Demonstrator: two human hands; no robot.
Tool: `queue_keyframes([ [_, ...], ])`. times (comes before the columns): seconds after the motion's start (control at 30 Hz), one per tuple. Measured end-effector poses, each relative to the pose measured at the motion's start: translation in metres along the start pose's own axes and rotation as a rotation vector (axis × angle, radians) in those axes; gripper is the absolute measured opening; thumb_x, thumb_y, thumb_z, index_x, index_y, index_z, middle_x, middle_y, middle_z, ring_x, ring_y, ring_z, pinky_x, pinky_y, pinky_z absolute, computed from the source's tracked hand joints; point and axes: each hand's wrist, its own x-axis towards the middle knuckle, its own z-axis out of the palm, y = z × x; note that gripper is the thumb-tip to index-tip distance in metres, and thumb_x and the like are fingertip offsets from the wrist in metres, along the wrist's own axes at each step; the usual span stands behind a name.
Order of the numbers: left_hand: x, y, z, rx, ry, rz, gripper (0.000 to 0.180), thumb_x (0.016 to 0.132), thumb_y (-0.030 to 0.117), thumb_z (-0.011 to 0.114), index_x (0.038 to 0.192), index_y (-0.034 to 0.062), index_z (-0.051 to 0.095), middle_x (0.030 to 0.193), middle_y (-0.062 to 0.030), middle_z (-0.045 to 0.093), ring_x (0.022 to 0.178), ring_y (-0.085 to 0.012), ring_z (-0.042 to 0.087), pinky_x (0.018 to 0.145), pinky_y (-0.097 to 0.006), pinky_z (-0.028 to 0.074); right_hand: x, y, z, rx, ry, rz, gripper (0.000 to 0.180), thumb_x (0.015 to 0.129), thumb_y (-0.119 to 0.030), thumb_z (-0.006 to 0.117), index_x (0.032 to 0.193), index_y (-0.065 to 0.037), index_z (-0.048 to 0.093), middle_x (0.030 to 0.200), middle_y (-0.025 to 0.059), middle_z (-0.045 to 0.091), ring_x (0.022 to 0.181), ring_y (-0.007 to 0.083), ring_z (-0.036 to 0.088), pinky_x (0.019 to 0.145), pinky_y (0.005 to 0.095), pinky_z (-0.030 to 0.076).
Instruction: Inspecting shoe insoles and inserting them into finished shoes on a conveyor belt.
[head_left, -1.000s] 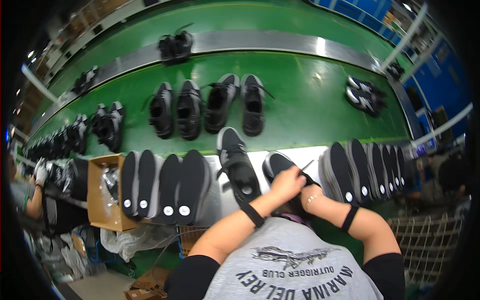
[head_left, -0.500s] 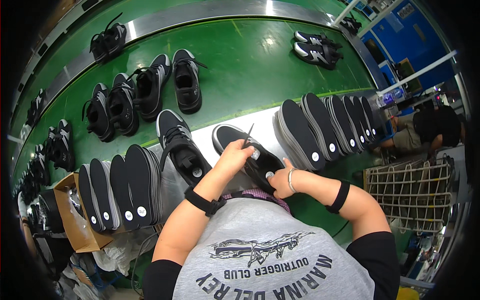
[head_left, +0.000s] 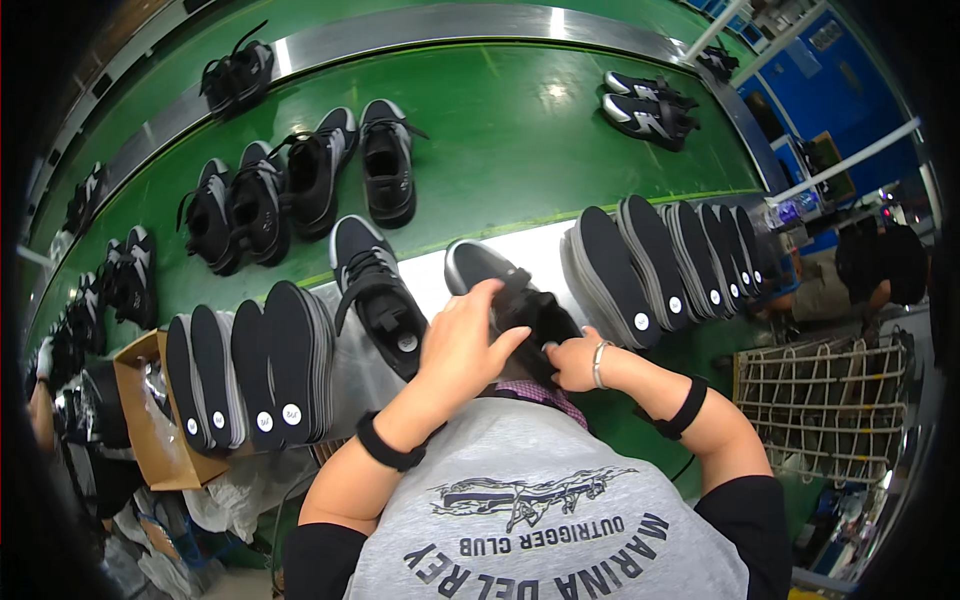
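Note:
A black sneaker with a silver-grey toe lies in front of me on a metal plate, toe pointing away. My right hand is closed on its heel collar, the thumb at the opening. Along the sneaker's left side, my left hand has its thumb and fingers apart, the fingertips near the laces and tongue. Part of the shoe's opening is in shadow, so its inside is hard to make out. Just left stands a matching sneaker, with a round white label visible inside its heel.
Stacked black insoles stand at right and left. Several sneakers line the green bench, with another pair at far right. A cardboard box sits at left, a wire rack at right. Another person is beyond.
My left hand has let go of the upright lace or tongue tip and spread its fingers. My right hand stays at the heel. The whole view has shifted slightly.

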Motion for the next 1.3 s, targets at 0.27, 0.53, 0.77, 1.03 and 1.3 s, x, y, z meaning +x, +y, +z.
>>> queue_keyframes([
  [0.27, -0.052, -0.034, -0.029, 0.406, -0.152, -0.088, 0.031, 0.066, 0.021, 0.065, 0.089, 0.0028, 0.055, 0.083, -0.0121, 0.058, 0.084, -0.0298, 0.052, 0.070, -0.039, 0.043, 0.006, 0.001, -0.016, 0.083, -0.024, 0.000, 0.037, 0.079, -0.022, 0.044, 0.106, 0.004, 0.044, 0.105, 0.0196, 0.055, 0.101, 0.0330, 0.052, 0.092, 0.0571, 0.020],
  [0.53, -0.033, -0.026, 0.000, -0.094, -0.175, 0.008, 0.030, 0.071, 0.023, 0.063, 0.092, 0.0033, 0.057, 0.078, -0.0160, 0.059, 0.078, -0.0320, 0.056, 0.067, -0.037, 0.044, 0.006, 0.012, -0.014, 0.362, 0.180, -0.014, 0.042, 0.081, -0.035, 0.044, 0.101, 0.002, 0.048, 0.104, 0.0198, 0.055, 0.100, 0.0338, 0.051, 0.090, 0.0475, 0.028],
  [0.77, -0.012, -0.039, 0.003, 0.431, 0.234, -0.008, 0.048, 0.063, 0.023, 0.070, 0.100, 0.0029, 0.047, 0.087, -0.0094, 0.048, 0.085, -0.0278, 0.047, 0.073, -0.035, 0.040, 0.015, 0.008, -0.001, 0.504, 0.424, -0.059, 0.042, 0.084, -0.039, 0.040, 0.096, -0.001, 0.051, 0.098, 0.0200, 0.056, 0.096, 0.0344, 0.052, 0.089, 0.0451, 0.028],
  [1.03, 0.033, -0.071, -0.006, -0.296, 0.082, -0.213, 0.023, 0.073, 0.022, 0.059, 0.080, 0.0001, 0.062, 0.067, -0.0128, 0.060, 0.060, -0.0199, 0.057, 0.057, -0.029, 0.043, 0.030, -0.009, -0.020, 0.536, 0.525, 0.009, 0.070, 0.080, -0.060, 0.029, 0.090, 0.003, 0.057, 0.093, 0.0199, 0.059, 0.096, 0.0343, 0.052, 0.091, 0.0525, 0.016],
  [1.3, 0.052, -0.066, -0.020, -0.716, -0.131, -0.417, 0.018, 0.077, 0.021, 0.058, 0.079, 0.0036, 0.063, 0.068, 0.0033, 0.057, 0.062, -0.0051, 0.048, 0.058, -0.019, 0.037, 0.029, -0.026, -0.039, 0.285, 0.506, 0.166, 0.054, 0.069, -0.052, 0.049, 0.076, 0.000, 0.063, 0.083, 0.0175, 0.061, 0.082, 0.0310, 0.058, 0.085, 0.0528, 0.029],
])
